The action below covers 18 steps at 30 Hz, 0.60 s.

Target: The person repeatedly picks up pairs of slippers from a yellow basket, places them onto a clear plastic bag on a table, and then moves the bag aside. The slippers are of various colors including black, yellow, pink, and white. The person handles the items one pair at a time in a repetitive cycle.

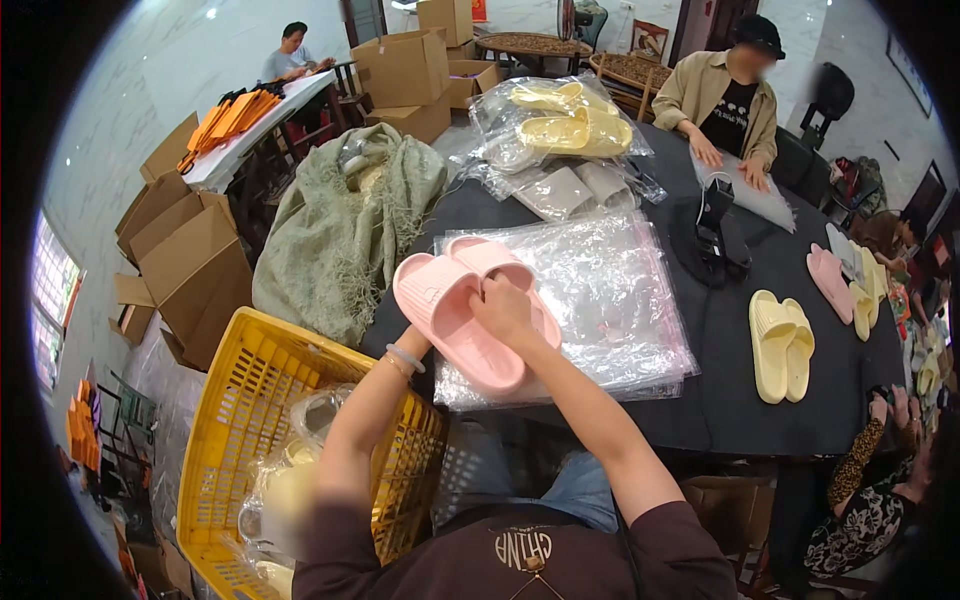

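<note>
A pair of pink slippers (447, 292) is tilted above a stack of clear plastic bags (610, 300) at the table's near edge. My left hand (416, 340) holds the pair from below and the left; its fingers are hidden behind the nearer slipper. Just inside that slipper's strap, my right hand (502, 310) is closed, fingers bent around the slipper's inner edge between the two. Whether anything small sits in those fingers cannot be seen.
A yellow crate (235, 400) with bagged slippers stands at my left, beside a green sack (330, 230). Bagged yellow slippers (575, 132) lie at the far side. Loose yellow slippers (780, 345) and a black strapped object (712, 235) are rightward. A co-worker (725, 100) flattens a bag opposite.
</note>
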Tool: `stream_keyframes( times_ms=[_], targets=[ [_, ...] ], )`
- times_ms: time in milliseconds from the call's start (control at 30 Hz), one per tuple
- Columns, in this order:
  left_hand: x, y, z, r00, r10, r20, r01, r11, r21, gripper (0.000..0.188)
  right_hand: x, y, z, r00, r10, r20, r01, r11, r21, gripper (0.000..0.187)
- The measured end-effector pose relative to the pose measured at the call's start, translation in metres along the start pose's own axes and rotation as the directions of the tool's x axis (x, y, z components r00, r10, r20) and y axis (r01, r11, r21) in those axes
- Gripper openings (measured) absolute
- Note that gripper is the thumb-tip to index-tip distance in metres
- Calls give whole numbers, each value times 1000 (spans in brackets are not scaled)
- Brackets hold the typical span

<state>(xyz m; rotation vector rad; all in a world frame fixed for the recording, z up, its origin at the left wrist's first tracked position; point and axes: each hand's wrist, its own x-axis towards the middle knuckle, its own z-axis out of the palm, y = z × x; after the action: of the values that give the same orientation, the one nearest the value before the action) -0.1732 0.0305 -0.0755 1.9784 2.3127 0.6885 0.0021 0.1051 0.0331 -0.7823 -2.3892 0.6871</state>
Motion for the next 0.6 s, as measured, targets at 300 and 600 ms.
stream_keyframes(
  times_ms=[300,600],
  targets=[
    [18,57,-40,985,-166,46,151,961,231,65,-1,81,-76,974,215,-70,-226,949,-220,29],
    [18,61,-45,994,-102,-45,111,941,318,61,-13,176,-110,863,272,-426,-438,823,-361,40]
  ],
)
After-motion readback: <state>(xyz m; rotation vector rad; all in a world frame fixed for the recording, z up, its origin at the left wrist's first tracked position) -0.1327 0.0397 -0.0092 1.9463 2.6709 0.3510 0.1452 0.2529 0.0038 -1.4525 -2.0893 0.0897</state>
